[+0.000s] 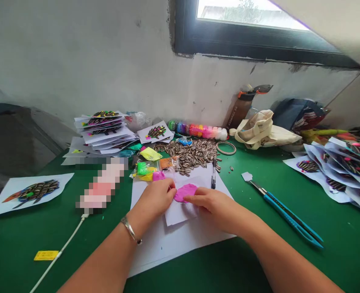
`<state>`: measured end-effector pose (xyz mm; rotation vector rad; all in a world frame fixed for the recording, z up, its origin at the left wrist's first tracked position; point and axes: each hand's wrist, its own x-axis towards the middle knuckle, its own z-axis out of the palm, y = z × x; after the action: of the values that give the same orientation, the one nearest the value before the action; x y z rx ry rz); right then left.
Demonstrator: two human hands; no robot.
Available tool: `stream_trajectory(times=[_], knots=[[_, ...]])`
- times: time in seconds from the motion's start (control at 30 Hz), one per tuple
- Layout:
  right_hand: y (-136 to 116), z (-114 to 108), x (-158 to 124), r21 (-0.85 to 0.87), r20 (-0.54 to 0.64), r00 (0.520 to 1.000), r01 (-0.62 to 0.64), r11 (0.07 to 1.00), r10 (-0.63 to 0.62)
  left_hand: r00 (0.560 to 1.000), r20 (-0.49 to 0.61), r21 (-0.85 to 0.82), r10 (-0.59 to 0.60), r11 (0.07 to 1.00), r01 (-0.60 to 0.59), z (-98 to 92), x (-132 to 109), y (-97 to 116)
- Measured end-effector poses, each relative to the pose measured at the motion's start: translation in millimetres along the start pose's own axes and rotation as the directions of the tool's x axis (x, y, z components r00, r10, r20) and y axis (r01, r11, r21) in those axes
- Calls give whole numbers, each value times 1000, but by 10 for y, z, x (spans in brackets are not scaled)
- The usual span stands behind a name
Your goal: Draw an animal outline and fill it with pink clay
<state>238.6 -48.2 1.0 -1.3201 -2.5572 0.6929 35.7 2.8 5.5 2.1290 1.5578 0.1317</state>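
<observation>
Two hands: the left hand (153, 199) and the right hand (213, 203) meet over a disc of pink clay (186, 193), both at its edge.
Left hand: knuckles up, fingers curled down, fingertips at the clay's left side. Whether it grips the clay, I cannot tell.
Right hand: open, fingers stretched out flat, fingertips on the clay's lower edge, no grip.
Left wrist: a metal bangle (130, 230).
Clay: between the hands, on a small paper sheet (180, 215), which lies on a larger sheet (180, 254).
Just ahead of the hands: a pen (213, 175), clay packets (146, 171) and a heap of sunflower seeds (188, 156).
Further ahead: a row of clay tubes (198, 131), a wooden hoop (225, 147), a cloth bag (262, 130) and a bottle (242, 108).
Right of the right hand: a blue-handled tool (289, 215), well apart from it, and seed pictures (335, 171) in a loose pile.
Left of the left hand: a seed picture (24, 193), a stack of them (102, 130) further ahead, a white cable (60, 248), a yellow tag (46, 255) and a pixelated object (100, 183) — too blurred to name.
Underneath it all: a green table (335, 252).
</observation>
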Motion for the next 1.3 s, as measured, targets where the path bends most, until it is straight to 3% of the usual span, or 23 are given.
stream_trajectory(times=[0.17,0.4,0.73,1.0,1.2,1.3], knots=[[-41,36,24,-131,-5,999,37,991,-38,1000,-3,-2,12,1000,-12,13,-5,-17],[-25,12,7,-15,7,1000,-10,1000,10,1000,-4,0,18,1000,-18,22,8,-24],[-98,99,56,-200,-18,999,42,979,-47,999,-25,21,27,999,-27,43,18,-39],[-47,56,20,-37,-2,1000,-19,999,18,999,-28,29,40,999,-39,57,15,-54],[-92,156,71,-232,-38,999,6,973,-15,998,-39,34,39,999,-38,55,10,-43],[-114,166,81,-248,-34,999,16,969,-25,999,-41,36,30,999,-29,52,5,-35]])
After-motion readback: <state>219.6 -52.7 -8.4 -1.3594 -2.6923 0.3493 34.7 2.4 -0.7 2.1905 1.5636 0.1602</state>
